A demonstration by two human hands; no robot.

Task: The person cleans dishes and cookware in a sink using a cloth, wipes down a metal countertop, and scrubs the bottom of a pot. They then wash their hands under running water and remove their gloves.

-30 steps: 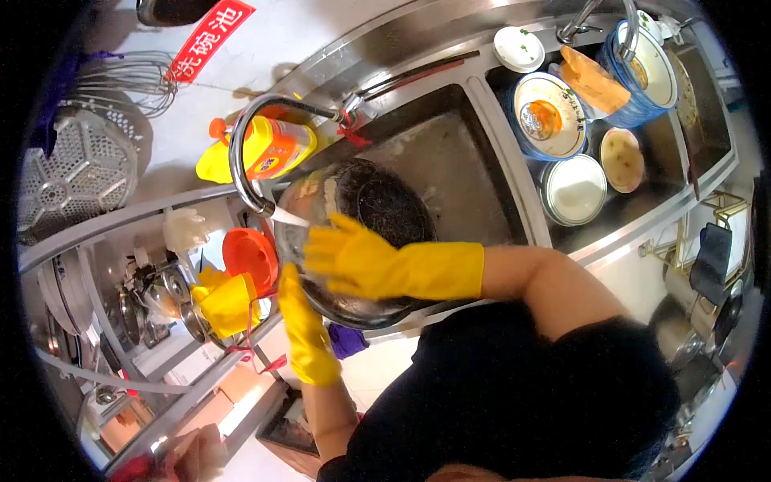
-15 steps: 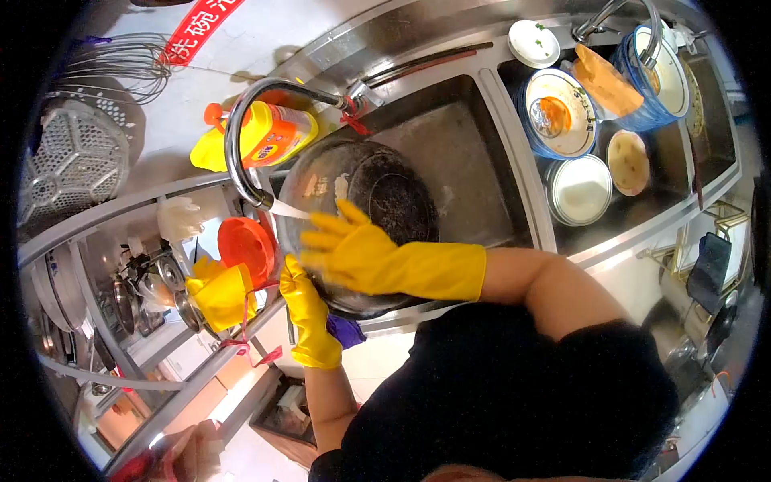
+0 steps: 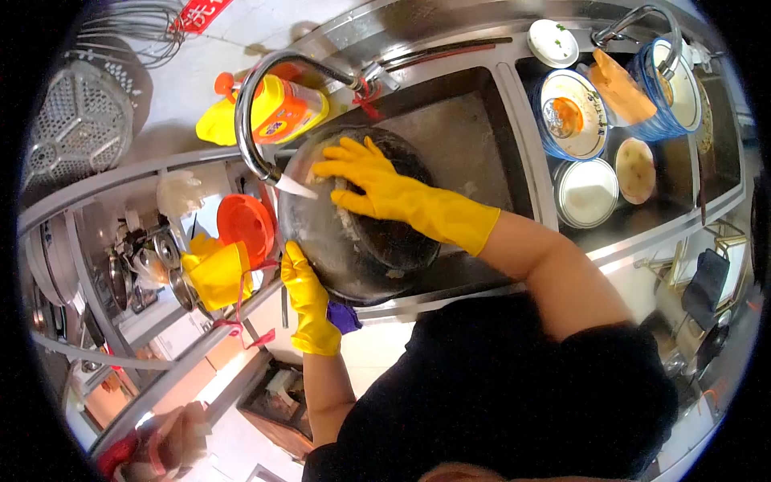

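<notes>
A large, round, dark metal pan (image 3: 329, 253) lies tilted in the left sink basin (image 3: 490, 128). Whether its inside or underside faces me is unclear. Wearing a yellow rubber glove, my left hand (image 3: 305, 291) is closed on the pan's near-left rim, its gripping fingers partly hidden. My right hand (image 3: 373, 183), also gloved in yellow, lies across the pan's upper surface with fingers spread. A curved faucet (image 3: 244, 112) pours a white stream of water (image 3: 296, 188) onto the pan, just left of my right hand.
Behind the faucet stands a yellow detergent jug (image 3: 281, 112). Stacked bowls (image 3: 572, 112) and a lidded white container (image 3: 586, 194) occupy the right basin. An orange-red bowl (image 3: 245, 229) and a yellow cloth or glove (image 3: 215, 275) are at left. A perforated metal strainer (image 3: 80, 120) rests at upper left.
My right hand has moved up and slightly right, from blurred motion over the pan's near side to its upper part. My left hand stays at the rim. The whole view has shifted slightly.
</notes>
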